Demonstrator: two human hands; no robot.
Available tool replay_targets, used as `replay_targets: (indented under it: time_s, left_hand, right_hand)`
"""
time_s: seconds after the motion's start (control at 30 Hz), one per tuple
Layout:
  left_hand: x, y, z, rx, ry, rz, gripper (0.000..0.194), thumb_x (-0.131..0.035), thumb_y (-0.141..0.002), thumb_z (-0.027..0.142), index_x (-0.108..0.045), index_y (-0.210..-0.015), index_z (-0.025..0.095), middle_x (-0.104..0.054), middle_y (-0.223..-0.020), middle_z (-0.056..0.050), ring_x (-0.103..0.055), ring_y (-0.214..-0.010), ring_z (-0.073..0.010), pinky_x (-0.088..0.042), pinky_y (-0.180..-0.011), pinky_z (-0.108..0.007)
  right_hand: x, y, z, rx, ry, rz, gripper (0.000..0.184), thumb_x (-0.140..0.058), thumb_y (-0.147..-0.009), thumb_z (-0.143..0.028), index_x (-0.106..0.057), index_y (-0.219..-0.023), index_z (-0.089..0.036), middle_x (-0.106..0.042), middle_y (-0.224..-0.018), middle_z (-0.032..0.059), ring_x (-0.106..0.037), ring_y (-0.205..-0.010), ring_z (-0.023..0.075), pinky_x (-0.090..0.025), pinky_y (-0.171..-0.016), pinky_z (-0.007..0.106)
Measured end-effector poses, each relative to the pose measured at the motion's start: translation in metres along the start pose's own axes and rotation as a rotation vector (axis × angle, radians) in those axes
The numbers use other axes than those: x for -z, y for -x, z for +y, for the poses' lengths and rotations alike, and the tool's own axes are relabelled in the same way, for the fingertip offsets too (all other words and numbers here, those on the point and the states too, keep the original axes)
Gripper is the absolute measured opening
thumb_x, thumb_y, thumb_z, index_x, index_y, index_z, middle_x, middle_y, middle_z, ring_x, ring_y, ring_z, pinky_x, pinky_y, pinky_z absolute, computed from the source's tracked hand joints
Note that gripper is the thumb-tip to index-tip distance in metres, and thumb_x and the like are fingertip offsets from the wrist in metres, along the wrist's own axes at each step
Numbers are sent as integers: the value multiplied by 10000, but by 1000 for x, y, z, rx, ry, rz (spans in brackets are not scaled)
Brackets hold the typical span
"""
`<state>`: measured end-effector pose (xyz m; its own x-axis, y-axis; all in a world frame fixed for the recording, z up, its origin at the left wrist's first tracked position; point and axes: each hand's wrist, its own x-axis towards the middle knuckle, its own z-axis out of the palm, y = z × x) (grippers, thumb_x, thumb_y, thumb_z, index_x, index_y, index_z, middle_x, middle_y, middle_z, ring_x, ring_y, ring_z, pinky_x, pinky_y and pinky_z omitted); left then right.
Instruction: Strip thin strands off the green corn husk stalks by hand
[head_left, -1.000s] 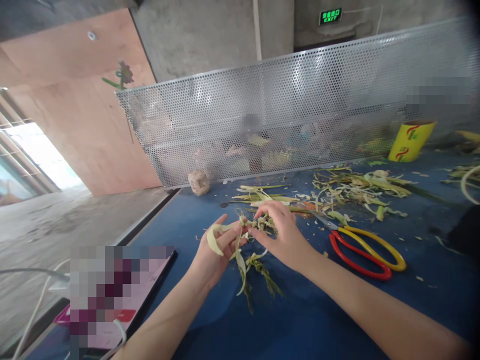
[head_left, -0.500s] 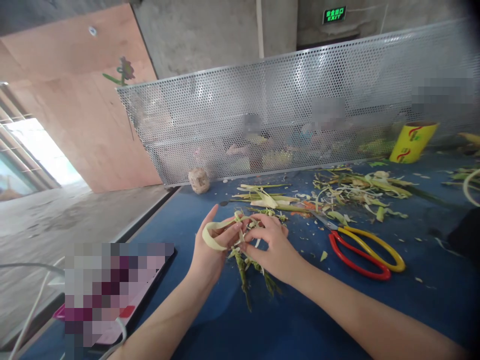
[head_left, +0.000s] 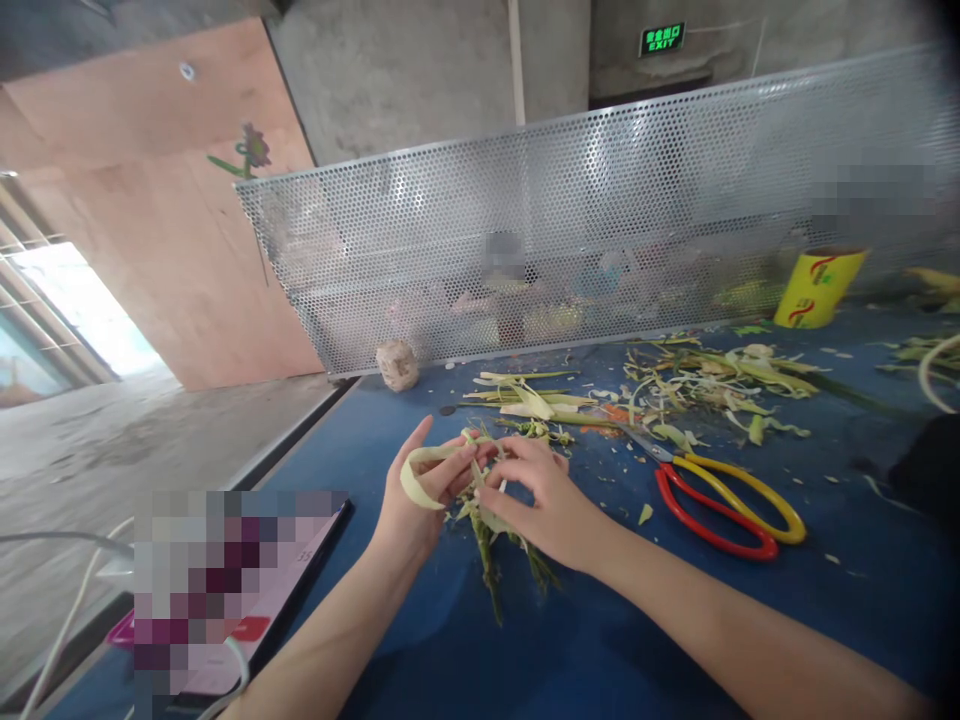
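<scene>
A pale green strip of plant leaf (head_left: 417,484) curves in a loop over my left hand (head_left: 420,500), whose fingers pinch it near a small knot. My right hand (head_left: 541,492) is closed at the strip's other side, thumb and fingers together on its thin end. The fingertips of both hands nearly meet, and they partly hide the strip there. Below them on the blue table lie green stalk tips (head_left: 486,560). To the right of my right hand rest scissors (head_left: 724,495) with one red and one yellow handle, blades slightly apart.
Leaf scraps (head_left: 720,385) and cut stalks (head_left: 536,397) litter the table (head_left: 420,640). A yellow roll (head_left: 819,290) stands at the back right, a whitish lump (head_left: 397,365) at the back left. Behind runs a perforated metal screen (head_left: 450,240). A tablet (head_left: 292,560) with a cable lies left.
Both hands stay close together, with only small finger shifts at the strip. My right thumb and fingers have drawn slightly toward the left. The view has tilted a little.
</scene>
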<state>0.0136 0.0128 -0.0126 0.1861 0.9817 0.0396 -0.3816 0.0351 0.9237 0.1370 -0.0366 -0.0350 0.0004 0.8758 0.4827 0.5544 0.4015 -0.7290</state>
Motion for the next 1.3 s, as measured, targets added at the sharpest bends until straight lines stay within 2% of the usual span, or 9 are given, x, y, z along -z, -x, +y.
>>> replay_targets:
  time_s: [0.07, 0.17, 0.3, 0.43, 0.73, 0.93, 1.0, 1.13, 1.3]
  left_hand:
    - [0, 0, -1, 36, -12, -20, 845, -700, -552, 13, -274, -1275, 118, -689, -825, -92, -655, -679, -172, -527, -611, -248]
    - [0, 2, -2, 42, -64, -70, 868, -724, -539, 63, -278, -1281, 126, -683, -782, -68, -630, -606, -142, -488, -502, -206]
    - [-2, 8, -2, 11, -160, -158, 932, -746, -514, 130, -252, -1304, 132, -647, -627, -5, -554, -460, -111, -420, -403, -198]
    - [-3, 12, -3, 24, -238, -250, 973, -741, -517, 151, -201, -1327, 148, -637, -617, -9, -541, -438, -120, -410, -378, -208]
    - [-5, 15, 0, 99, -284, -228, 951, -743, -530, 209, -220, -1324, 189, -634, -660, -15, -529, -453, -105, -392, -382, -197]
    - [-4, 15, -2, 106, -280, -283, 871, -721, -565, 190, -264, -1305, 172, -626, -659, -13, -562, -519, -120, -433, -466, -220]
    - [-3, 15, -2, 77, -276, -268, 881, -728, -550, 175, -268, -1302, 178, -625, -665, -9, -559, -522, -116, -438, -475, -221]
    - [0, 12, -2, 31, -259, -218, 952, -749, -508, 164, -239, -1312, 186, -630, -713, -17, -544, -506, -112, -437, -450, -227]
    - [5, 8, -1, -19, -244, -194, 924, -737, -535, 187, -237, -1311, 182, -616, -727, -12, -538, -505, -108, -438, -450, -233]
  right_hand:
    - [7, -4, 3, -12, -134, 53, 200, -484, -791, -337, -552, -652, -211, -568, -887, 25, -489, -899, 190, -314, -815, 345]
    - [14, -11, 9, -148, -296, 114, 213, -435, -810, -380, -529, -723, -211, -554, -727, 14, -509, -718, 162, -362, -670, 292]
    - [14, -15, 12, -262, -395, -19, 345, -396, -810, -448, -571, -662, -190, -547, -637, 22, -497, -637, 155, -352, -598, 286]
    - [12, -13, 9, -320, -529, -18, 181, -549, -719, -351, -597, -685, -180, -578, -664, 14, -517, -641, 140, -379, -611, 271]
    - [15, -15, 9, -311, -684, 165, 168, -644, -618, -275, -527, -568, -165, -495, -523, -47, -427, -488, 71, -343, -523, 230]
    - [13, -15, 11, -309, -681, 241, 210, -656, -615, -304, -503, -573, -167, -467, -530, -50, -387, -486, 68, -304, -500, 231]
    - [13, -15, 13, -303, -682, 190, 225, -627, -652, -344, -497, -593, -170, -444, -519, -53, -370, -473, 67, -298, -488, 231]
    - [13, -14, 14, -303, -620, -49, 225, -557, -729, -390, -525, -773, -171, -510, -637, -20, -426, -520, 81, -343, -512, 238]
    - [13, -9, 15, -255, -590, -224, 305, -614, -706, -291, -489, -969, -198, -570, -812, 5, -534, -706, 116, -419, -644, 262]
